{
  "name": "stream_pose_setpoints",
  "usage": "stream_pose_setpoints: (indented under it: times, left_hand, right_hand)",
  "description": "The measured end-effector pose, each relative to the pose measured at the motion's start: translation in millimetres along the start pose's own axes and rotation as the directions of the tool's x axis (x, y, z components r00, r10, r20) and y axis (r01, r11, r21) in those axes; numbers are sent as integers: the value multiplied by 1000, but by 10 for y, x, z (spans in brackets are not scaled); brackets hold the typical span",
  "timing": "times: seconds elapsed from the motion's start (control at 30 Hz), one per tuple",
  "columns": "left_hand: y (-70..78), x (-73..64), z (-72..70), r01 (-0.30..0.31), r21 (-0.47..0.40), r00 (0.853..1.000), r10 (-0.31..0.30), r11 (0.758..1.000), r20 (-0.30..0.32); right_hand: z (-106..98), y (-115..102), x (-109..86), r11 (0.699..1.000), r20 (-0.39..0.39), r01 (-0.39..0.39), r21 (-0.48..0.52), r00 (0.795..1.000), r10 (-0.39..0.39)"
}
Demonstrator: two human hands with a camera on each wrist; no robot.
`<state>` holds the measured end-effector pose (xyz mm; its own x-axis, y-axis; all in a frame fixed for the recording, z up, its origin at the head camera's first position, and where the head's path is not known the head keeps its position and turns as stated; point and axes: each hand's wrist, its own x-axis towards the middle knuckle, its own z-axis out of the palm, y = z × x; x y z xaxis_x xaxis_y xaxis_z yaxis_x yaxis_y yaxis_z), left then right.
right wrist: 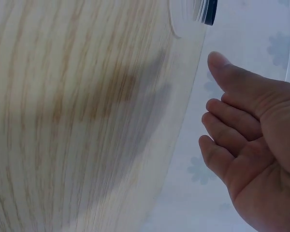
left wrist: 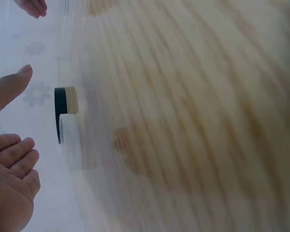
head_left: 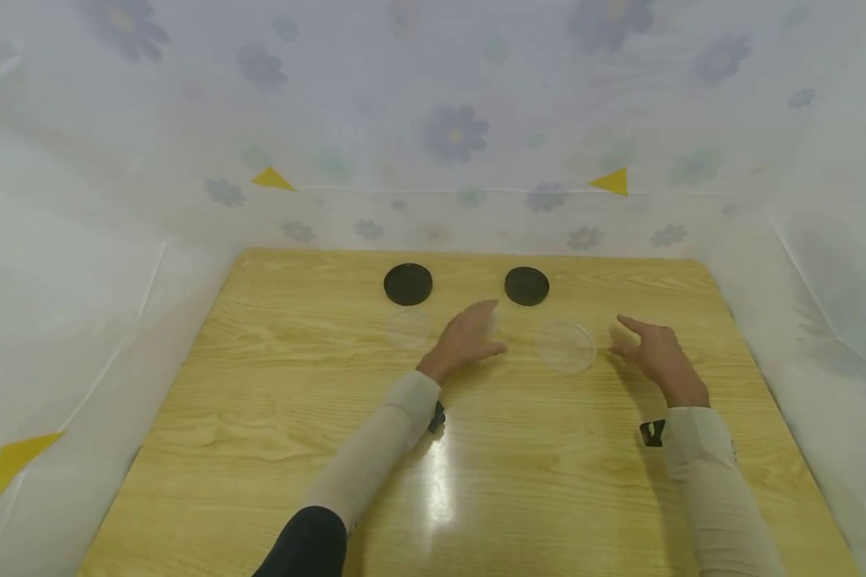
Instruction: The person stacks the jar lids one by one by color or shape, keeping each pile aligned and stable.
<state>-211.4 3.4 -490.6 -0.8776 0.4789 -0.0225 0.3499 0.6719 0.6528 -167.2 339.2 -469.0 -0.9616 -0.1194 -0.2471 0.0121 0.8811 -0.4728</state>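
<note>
My left hand (head_left: 467,338) hovers over the middle of the table with its fingers spread and nothing held. Just beyond its fingers, a small clear round piece (head_left: 492,323) shows partly behind the hand. Right of it lies a larger clear round dish (head_left: 565,347), between my two hands. My right hand (head_left: 653,353) is to the right of that dish, thumb and fingers apart, holding nothing. A faint clear disc (head_left: 407,330) lies left of my left hand. Farther back are two black round lids, one at left (head_left: 407,284) and one at right (head_left: 527,286).
The wood-grain table (head_left: 274,449) is walled by white sheeting with a flower print at the back (head_left: 455,132). Yellow triangles, such as the one at left (head_left: 25,458), are stuck on the sheeting. The table's back edge runs close behind the black lids.
</note>
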Motion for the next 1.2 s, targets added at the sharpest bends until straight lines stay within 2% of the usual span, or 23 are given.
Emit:
stream_pose_setpoints:
  times: [0.3, 0.5, 0.73, 0.97, 1.2]
  left_hand:
    - [49, 60, 106, -86, 68, 996, 85, 994, 21]
    - [68, 109, 205, -72, 70, 997, 69, 995, 39]
    - [141, 143, 263, -74, 68, 996, 70, 995, 55]
    - [176, 150, 324, -61, 76, 997, 57, 995, 50]
    - [249, 180, 449, -119, 121, 992, 113, 985, 58]
  right_hand:
    - [43, -12, 11, 999, -20, 20, -35, 1000, -21]
    - [86, -28, 29, 1000, 14, 3, 2, 1000, -3]
    - [124, -71, 27, 1000, 2, 22, -21, 1000, -22]
    - [147, -140, 64, 999, 27, 37, -29, 999, -36]
    - [201, -150, 26, 1000, 41, 7, -25, 999, -6]
